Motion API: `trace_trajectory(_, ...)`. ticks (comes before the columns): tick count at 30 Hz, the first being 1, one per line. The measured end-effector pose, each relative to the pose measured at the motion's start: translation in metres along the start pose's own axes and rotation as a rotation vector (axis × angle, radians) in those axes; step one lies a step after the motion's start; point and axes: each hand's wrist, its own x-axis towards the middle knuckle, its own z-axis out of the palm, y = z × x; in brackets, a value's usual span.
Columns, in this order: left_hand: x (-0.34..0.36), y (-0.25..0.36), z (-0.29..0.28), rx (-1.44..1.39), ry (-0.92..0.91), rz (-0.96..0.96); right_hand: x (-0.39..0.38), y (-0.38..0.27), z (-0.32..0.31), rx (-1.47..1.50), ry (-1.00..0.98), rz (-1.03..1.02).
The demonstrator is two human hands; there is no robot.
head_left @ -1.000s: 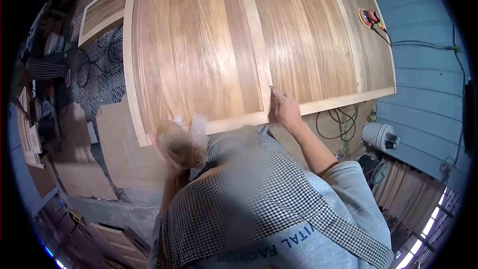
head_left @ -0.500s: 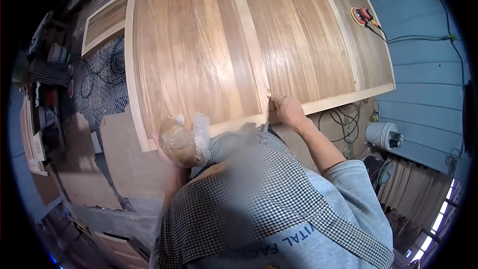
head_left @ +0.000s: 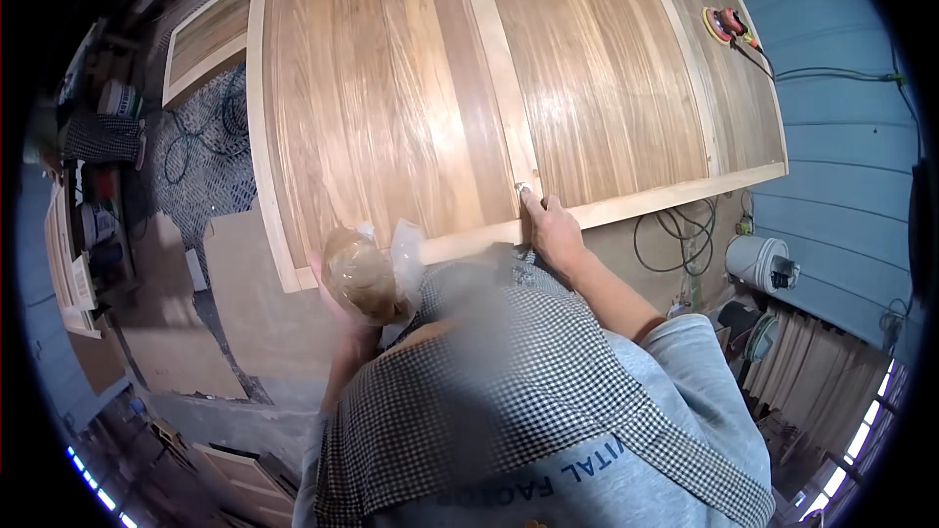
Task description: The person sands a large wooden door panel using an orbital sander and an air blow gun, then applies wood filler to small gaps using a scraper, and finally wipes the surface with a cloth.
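Note:
My left hand [head_left: 342, 319] is wrapped round a clear plastic bag [head_left: 360, 279] of brown paste, a loose end of the plastic standing up beside it. The bag is held at the near left of a large wooden panel [head_left: 362, 117], which has brown boards and pale frame strips. My right hand [head_left: 558, 237] reaches to the foot of the middle pale strip [head_left: 492, 49]. Its fingers are closed, the index fingertip low against the strip where it meets the near rail [head_left: 646, 201]. A small pale bit shows at that fingertip, too small to name.
A red sander [head_left: 725, 25] with a cord lies on the panel's far right. Coiled cable [head_left: 675, 240] and a white bucket [head_left: 758, 262] are at the right by the blue wall [head_left: 841, 166]. Brown sheets [head_left: 259, 303] cover floor at left. A smaller framed panel [head_left: 207, 47] stands far left.
My right hand has shifted slightly left and turned, its index finger now pointing down onto the strip. The bag stays in my left hand. The view has shifted a little.

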Motion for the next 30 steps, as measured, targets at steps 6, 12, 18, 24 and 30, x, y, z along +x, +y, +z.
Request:
trace_trajectory(6, 0.0, -0.002, 0.008, -0.041, 0.021, 0.039, 0.009, 0.001, -0.014, -0.005, -0.075, 0.03)
trace_trajectory(12, 0.004, 0.0, 0.026, -0.106, 0.236, 0.05, 0.018, -0.017, -0.034, -0.101, -0.248, 0.125)
trace_trajectory(18, 0.012, -0.004, -0.016, -0.164, -0.109, 0.069, 0.025, -0.008, -0.034, -0.04, -0.191, 0.01)
trace_trajectory(24, 0.009, -0.002, 0.006, -0.102, 0.122, 0.076, 0.033, -0.01, -0.056, -0.159, -0.339, -0.085)
trace_trajectory(30, 0.011, -0.003, 0.03, -0.147, 0.258, 0.166, 0.049, -0.057, -0.146, 1.253, 0.033, 0.018)
